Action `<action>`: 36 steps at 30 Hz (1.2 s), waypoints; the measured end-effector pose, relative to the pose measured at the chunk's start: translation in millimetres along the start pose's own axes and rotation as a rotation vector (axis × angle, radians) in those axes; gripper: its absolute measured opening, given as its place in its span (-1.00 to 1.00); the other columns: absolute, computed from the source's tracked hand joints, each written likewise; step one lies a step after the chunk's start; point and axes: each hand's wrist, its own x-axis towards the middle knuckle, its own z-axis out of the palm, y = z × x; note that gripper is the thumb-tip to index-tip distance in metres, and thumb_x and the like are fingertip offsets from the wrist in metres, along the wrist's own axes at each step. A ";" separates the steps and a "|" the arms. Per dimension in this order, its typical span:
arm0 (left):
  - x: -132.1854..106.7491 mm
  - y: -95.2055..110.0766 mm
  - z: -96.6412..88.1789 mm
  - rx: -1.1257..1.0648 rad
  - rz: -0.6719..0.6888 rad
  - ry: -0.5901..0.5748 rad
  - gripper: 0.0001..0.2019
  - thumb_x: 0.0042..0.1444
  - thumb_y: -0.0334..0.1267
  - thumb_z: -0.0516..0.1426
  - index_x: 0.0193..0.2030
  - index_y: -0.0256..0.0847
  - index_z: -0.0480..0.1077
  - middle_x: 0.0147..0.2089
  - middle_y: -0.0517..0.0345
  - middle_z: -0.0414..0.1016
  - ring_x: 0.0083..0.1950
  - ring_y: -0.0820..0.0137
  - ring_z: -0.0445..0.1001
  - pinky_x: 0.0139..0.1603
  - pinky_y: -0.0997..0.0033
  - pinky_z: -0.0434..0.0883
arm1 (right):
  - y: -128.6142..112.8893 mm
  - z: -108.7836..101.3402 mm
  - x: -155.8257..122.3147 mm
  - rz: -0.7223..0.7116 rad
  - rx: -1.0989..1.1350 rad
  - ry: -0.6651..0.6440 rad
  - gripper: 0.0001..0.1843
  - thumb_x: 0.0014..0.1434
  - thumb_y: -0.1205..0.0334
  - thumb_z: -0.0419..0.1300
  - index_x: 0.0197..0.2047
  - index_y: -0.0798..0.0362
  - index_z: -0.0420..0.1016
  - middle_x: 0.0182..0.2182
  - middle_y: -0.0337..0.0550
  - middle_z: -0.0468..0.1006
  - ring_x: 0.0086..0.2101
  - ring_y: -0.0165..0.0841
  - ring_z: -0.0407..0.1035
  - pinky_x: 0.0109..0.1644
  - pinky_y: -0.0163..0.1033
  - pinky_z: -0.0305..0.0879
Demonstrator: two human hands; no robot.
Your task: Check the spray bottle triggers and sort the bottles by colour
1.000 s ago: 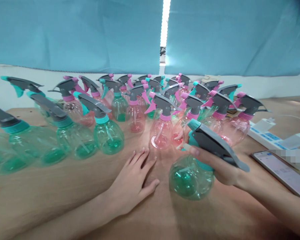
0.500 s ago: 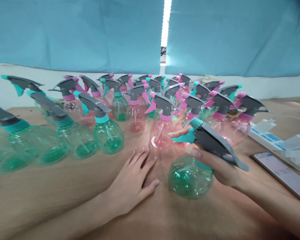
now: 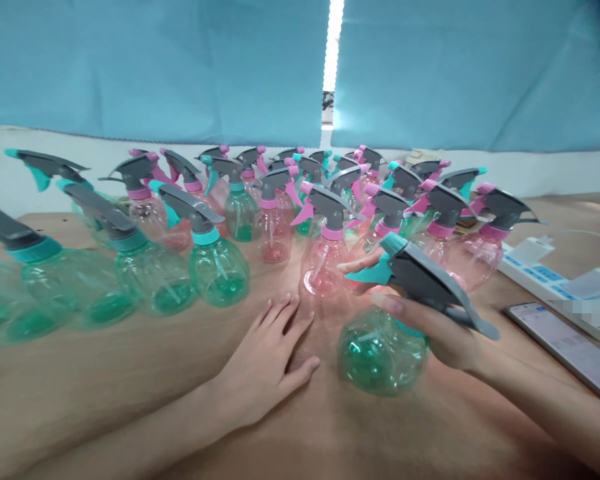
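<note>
My right hand point(image 3: 430, 327) is wrapped round the neck of a green spray bottle point(image 3: 380, 357), with a finger stretched along its turquoise trigger. The bottle is tilted, its grey spray head point(image 3: 430, 280) pointing left and away from me. Flat on the wooden table lies my left hand point(image 3: 275, 353), fingers spread, holding nothing. Just beyond its fingertips stand a pink spray bottle point(image 3: 324, 267) and a green spray bottle with a turquoise collar point(image 3: 220, 270). Whether the held bottle's base touches the table I cannot tell.
Several more pink and green spray bottles, such as one pink bottle point(image 3: 273, 233), stand across the back and left of the table point(image 3: 145, 393). At the right are a phone point(image 3: 565, 347) and a white power strip point(image 3: 555, 283) with plugs. Blue cloth point(image 3: 155, 73) hangs behind.
Almost nothing differs. The whole view has shifted very slightly, while both hands and the held spray bottle keep the same pose.
</note>
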 end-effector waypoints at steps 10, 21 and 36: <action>-1.3 -0.1 -0.6 -0.003 0.008 -0.001 -0.43 0.30 0.00 0.05 0.34 -0.27 0.17 0.40 -0.18 0.08 0.41 0.04 -0.01 0.33 -0.10 0.04 | 1.8 0.6 -0.9 -0.024 0.008 0.015 -0.62 0.20 0.00 0.20 0.07 -0.15 0.42 -0.21 -0.19 0.54 -0.22 -0.31 0.49 -0.16 -0.22 0.42; -0.1 0.5 -0.9 -0.018 -0.004 -0.002 -0.43 0.29 0.00 0.06 0.33 -0.28 0.19 0.39 -0.18 0.09 0.41 0.03 0.01 0.34 -0.09 0.04 | 1.6 -0.5 0.2 -0.025 0.006 0.012 -0.64 0.20 0.01 0.20 0.05 -0.11 0.43 -0.18 -0.17 0.54 -0.20 -0.30 0.47 -0.13 -0.21 0.40; 0.0 0.9 -0.9 -0.014 -0.004 -0.003 -0.43 0.29 0.01 0.05 0.34 -0.26 0.17 0.40 -0.16 0.09 0.41 0.05 -0.01 0.34 -0.07 0.03 | -1.2 1.0 -1.5 -0.049 -0.051 0.024 -0.70 0.21 0.00 0.19 -0.01 -0.13 0.47 -0.20 -0.19 0.55 -0.21 -0.31 0.49 -0.12 -0.22 0.38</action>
